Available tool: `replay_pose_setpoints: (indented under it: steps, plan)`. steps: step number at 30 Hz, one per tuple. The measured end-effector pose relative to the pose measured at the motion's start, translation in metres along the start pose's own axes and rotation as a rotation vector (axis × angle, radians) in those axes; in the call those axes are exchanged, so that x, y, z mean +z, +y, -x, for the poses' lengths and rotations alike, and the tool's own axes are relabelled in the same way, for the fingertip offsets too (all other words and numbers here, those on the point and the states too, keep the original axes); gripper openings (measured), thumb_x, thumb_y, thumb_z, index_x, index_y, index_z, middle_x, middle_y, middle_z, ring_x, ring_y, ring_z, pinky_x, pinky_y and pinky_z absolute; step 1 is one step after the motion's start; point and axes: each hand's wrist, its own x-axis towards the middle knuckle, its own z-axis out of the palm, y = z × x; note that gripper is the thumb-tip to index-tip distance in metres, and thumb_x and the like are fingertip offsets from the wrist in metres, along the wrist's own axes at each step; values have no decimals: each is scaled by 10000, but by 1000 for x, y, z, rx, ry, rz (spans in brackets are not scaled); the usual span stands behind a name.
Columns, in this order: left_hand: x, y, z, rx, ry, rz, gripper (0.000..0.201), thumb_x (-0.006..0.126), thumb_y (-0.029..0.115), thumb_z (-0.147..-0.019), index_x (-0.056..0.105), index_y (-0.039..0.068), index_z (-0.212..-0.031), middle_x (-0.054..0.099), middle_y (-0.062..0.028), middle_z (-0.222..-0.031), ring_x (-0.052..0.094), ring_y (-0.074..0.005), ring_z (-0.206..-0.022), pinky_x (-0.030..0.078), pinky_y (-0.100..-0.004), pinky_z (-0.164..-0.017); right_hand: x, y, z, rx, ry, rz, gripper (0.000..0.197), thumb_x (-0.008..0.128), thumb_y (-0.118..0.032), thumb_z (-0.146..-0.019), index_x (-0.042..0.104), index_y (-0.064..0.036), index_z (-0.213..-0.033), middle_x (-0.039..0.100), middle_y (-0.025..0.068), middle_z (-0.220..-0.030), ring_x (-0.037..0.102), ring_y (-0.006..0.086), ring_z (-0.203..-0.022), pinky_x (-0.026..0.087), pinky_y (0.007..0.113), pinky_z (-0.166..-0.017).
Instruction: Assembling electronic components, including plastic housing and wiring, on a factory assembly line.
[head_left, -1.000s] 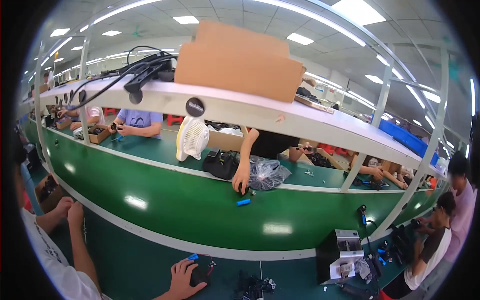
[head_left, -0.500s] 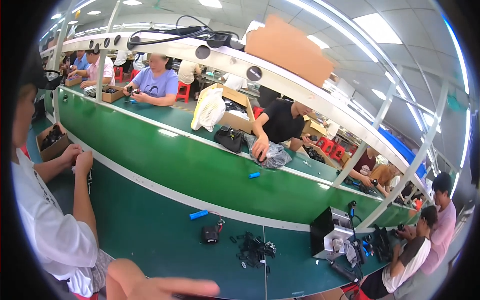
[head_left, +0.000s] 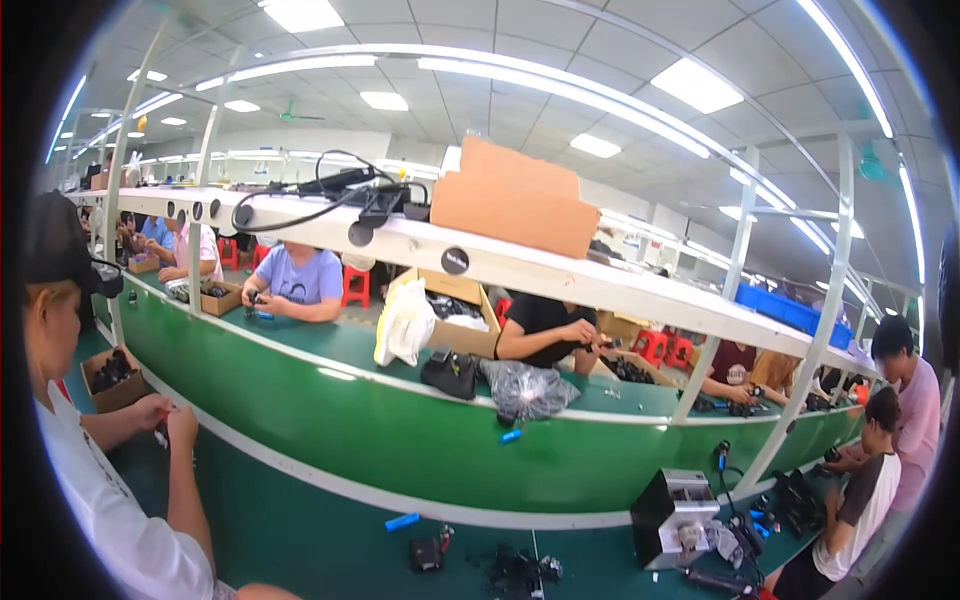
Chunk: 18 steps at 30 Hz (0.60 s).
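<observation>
At the lower edge, left of the middle, only a sliver of bare skin shows, likely part of my left hand [head_left: 266,592]; its fingers are hidden. My right hand is out of the picture. On the dark green bench [head_left: 330,545] ahead lies a blue cylinder like a battery cell [head_left: 402,522]. Beside it sits a small black block [head_left: 427,553] with a short lead. A loose heap of small black parts [head_left: 512,573] spreads to its right, cut by the lower edge. Neither hand is seen touching these things.
A co-worker in white sits close at left, hands [head_left: 168,422] together, near a carton [head_left: 112,380]. A black-and-silver machine [head_left: 672,522] stands at right. Behind a green divider [head_left: 400,440], others work; a white shelf [head_left: 400,222] carries cables [head_left: 350,190] and cardboard [head_left: 515,200].
The view has tilted up, so the bench sits lower in it. The hand with an outstretched finger has almost left the picture. The worker opposite has lifted a hand off the grey plastic bag.
</observation>
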Motion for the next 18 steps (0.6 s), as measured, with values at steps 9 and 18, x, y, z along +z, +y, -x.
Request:
replay_pose_setpoints:
  steps: [9,18]
  plan:
    - [-25,39,193,-1460,-1344,-403,437,581,234,-797,452,52,-1172,461,-171,-1227,405,-317,-1196,258,-575,-981,-131,139,278,1902,-721,577,798,554,-46,-776,98,-116,-1427,643,85,-834,610,257,-685,477,361,-608]
    - [-45,90,221,-1863,-1413,-345,535,658,204,-725,459,65,-1202,521,-127,-1111,435,-294,-1141,234,-543,-1002,-231,214,493,2641,-699,529,1200,710,-45,-620,-190,-176,-1404,643,135,-707,596,191,-563,455,311,-502]
